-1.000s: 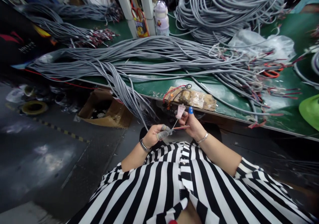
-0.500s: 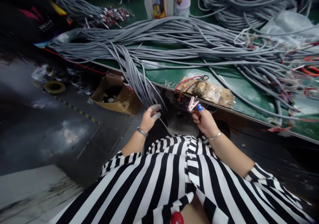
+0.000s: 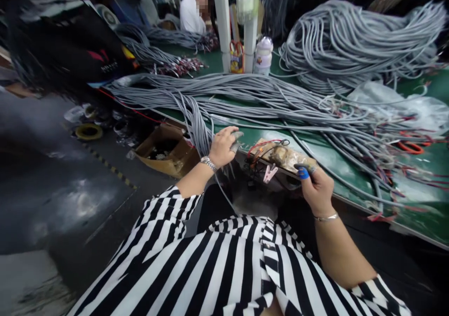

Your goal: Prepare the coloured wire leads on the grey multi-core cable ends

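Observation:
My left hand (image 3: 223, 148) is beside the hanging end of a bundle of grey cables (image 3: 197, 124), at the table's front edge. Its thumb and forefinger wear grey finger covers and are apart, with nothing seen between them. My right hand (image 3: 318, 188) is at the right end of a taped cardboard piece (image 3: 282, 156). Its blue-tipped thumb and a grey-covered finger are pressed together; what they hold, if anything, is hidden. Left of that hand, a pink clip (image 3: 270, 173) hangs at the cardboard's front edge, near red and black wires (image 3: 257, 153).
Long grey cables (image 3: 245, 89) lie across the green table (image 3: 354, 159). A large cable coil (image 3: 354, 44), a clear plastic bag (image 3: 375, 100) and a bottle (image 3: 263, 56) stand behind. An open carton (image 3: 168, 154) sits below the edge. Another person (image 3: 192, 14) is at the back.
My right hand has moved right, away from the pink clip to the cardboard's right end. My left hand has risen toward the table edge. The view has tilted up.

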A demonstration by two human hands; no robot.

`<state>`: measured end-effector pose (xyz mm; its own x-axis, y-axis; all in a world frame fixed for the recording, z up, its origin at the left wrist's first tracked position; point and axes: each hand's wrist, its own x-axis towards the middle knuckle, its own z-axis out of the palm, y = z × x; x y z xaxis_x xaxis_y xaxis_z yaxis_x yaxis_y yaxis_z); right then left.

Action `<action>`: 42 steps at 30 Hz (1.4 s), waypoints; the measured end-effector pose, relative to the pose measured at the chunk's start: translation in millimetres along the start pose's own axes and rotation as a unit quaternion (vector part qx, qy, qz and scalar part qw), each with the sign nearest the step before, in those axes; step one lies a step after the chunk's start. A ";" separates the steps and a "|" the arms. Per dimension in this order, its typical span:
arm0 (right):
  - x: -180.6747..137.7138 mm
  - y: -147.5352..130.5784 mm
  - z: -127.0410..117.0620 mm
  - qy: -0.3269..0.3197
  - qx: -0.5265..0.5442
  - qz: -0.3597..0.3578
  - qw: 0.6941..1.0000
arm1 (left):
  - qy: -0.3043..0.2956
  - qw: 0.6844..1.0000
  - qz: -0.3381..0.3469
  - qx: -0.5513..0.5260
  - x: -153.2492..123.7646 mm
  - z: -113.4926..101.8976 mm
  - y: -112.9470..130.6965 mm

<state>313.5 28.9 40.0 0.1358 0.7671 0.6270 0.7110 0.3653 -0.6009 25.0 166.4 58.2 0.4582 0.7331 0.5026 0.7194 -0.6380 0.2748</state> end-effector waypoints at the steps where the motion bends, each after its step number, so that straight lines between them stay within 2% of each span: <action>1: 3.6 4.4 -0.9 -0.003 -0.006 0.007 1.000 | -0.027 0.999 -0.006 0.027 14.6 2.4 -2.1; 5: 8.0 13.6 -0.2 -0.038 -0.002 0.025 0.999 | -0.153 0.981 -0.041 0.111 65.7 13.8 -7.8; 8: 6.6 15.8 -0.5 -0.051 0.027 0.039 0.998 | -0.253 0.955 -0.046 0.146 91.9 12.0 -2.8; 11: 5.3 19.5 -1.6 -0.066 0.069 0.063 0.993 | -0.320 0.945 0.019 0.060 105.8 -3.0 13.5; 13: 4.7 21.9 -2.1 -0.067 0.099 0.082 0.989 | -0.292 0.951 0.085 -0.058 108.7 -18.7 30.2; 16: 3.9 22.9 -2.7 -0.054 0.144 0.098 0.983 | -0.142 0.960 0.108 -0.214 104.3 -47.4 63.2; 18: 3.2 22.1 -3.0 -0.045 0.165 0.106 0.980 | -0.099 0.953 0.111 -0.262 94.6 -65.8 90.6; 21: 2.5 21.4 -2.9 -0.032 0.184 0.120 0.975 | -0.159 0.926 0.157 -0.305 68.1 -82.0 135.0; 23: 2.3 21.0 -2.7 -0.026 0.193 0.127 0.973 | -0.211 0.898 0.177 -0.343 43.8 -81.8 159.2; 25: 1.1 19.2 -2.8 -0.023 0.193 0.135 0.972 | -0.272 0.870 0.192 -0.364 16.8 -74.4 171.9; 27: -2.5 14.3 -3.3 -0.033 0.191 0.161 0.968 | -0.326 0.842 0.174 -0.393 -11.4 -63.7 169.7; 29: -9.7 4.9 -3.9 -0.074 0.224 0.207 0.949 | -0.336 0.822 0.081 -0.453 -41.3 -53.0 154.8; 30: -14.5 -1.7 -3.7 -0.109 0.263 0.233 0.930 | -0.307 0.811 0.008 -0.499 -57.1 -48.4 144.4; 31: -19.9 -9.5 -3.1 -0.148 0.316 0.256 0.901 | -0.279 0.793 -0.066 -0.537 -73.4 -44.5 133.2; 33: -30.7 -28.1 0.3 -0.218 0.439 0.294 0.821 | -0.223 0.767 -0.173 -0.576 -105.9 -39.4 111.4; 35: -39.3 -48.9 6.9 -0.243 0.532 0.318 0.746 | -0.173 0.777 -0.237 -0.557 -134.9 -37.8 93.5; 37: -44.3 -68.4 16.7 -0.212 0.588 0.344 0.700 | -0.176 0.803 -0.252 -0.510 -156.7 -38.4 79.8; 39: -45.9 -83.4 29.4 -0.193 0.600 0.382 0.676 | -0.226 0.828 -0.237 -0.455 -170.1 -38.8 68.3; 40: -46.0 -88.7 36.5 -0.194 0.591 0.397 0.675 | -0.261 0.835 -0.224 -0.430 -174.1 -38.4 62.8; 42: -45.4 -94.8 50.8 -0.220 0.556 0.405 0.692 | -0.330 0.834 -0.200 -0.394 -178.2 -36.0 52.6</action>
<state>204.9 -13.8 43.3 -0.2186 0.9542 -0.2044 -0.4783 -0.2873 -0.8299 -37.6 -6.3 12.6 0.6378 0.7293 -0.2477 0.4365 -0.0773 0.8964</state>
